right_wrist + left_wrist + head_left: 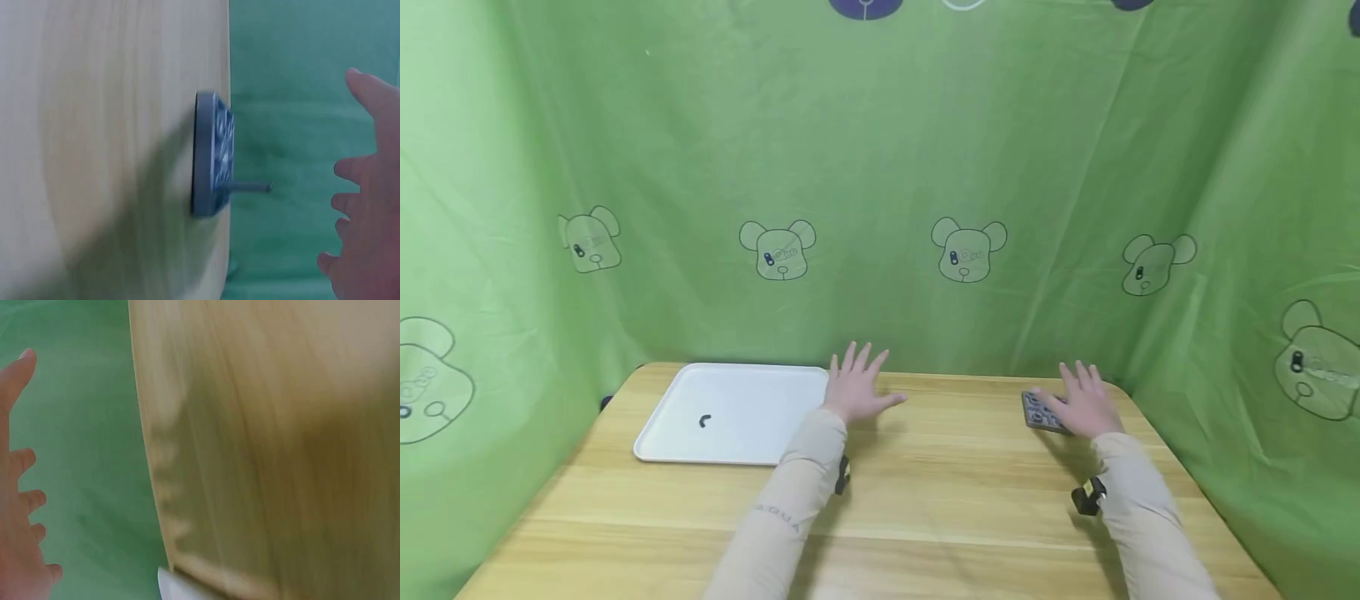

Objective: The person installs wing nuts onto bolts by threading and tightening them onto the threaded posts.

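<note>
My left hand [856,393] is spread over the table beside the right edge of a white tray [760,417], holding nothing. On the tray lies a small dark curved piece [704,421]. Fingers apart, my right hand [1086,404] hovers near a dark grey rectangular block [1042,413] and partly hides it in the head view. The right wrist view shows this block [205,156] flat on the table, with round shapes on its top and a thin peg [250,187] standing up from it. A gap separates the right hand [372,200] from the block.
A wooden table [940,500] carries everything. Green curtain cloth [880,150] with bear-head prints hangs behind the table and along both sides. A dark wrist camera [1088,497] sits at the right sleeve.
</note>
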Action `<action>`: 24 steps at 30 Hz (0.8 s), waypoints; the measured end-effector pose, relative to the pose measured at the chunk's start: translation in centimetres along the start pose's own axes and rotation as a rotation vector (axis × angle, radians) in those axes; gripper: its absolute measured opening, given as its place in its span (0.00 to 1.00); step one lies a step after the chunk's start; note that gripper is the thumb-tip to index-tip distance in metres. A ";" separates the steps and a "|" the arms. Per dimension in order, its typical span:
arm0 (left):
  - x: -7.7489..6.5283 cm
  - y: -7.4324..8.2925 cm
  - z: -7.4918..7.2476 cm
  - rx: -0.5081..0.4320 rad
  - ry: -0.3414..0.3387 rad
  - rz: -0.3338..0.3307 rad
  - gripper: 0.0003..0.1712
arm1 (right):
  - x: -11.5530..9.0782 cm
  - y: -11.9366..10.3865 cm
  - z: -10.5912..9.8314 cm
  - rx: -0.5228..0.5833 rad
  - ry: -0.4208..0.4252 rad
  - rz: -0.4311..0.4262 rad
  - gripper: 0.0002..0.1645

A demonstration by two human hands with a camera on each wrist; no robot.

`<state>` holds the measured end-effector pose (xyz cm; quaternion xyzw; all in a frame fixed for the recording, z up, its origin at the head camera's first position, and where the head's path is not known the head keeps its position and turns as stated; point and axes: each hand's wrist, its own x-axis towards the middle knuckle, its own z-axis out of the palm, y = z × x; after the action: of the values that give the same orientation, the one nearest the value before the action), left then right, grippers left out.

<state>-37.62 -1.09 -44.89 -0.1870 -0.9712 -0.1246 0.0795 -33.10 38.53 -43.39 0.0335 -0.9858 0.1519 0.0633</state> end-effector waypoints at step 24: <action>0.5 9.7 4.6 -0.183 -0.028 0.160 0.51 | -0.2 7.2 2.7 0.291 -0.076 0.079 0.34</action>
<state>-34.83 9.05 -47.09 -0.2719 -0.9388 -0.2033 0.0582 -33.86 44.53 -48.06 0.0092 -0.9556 0.2941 0.0145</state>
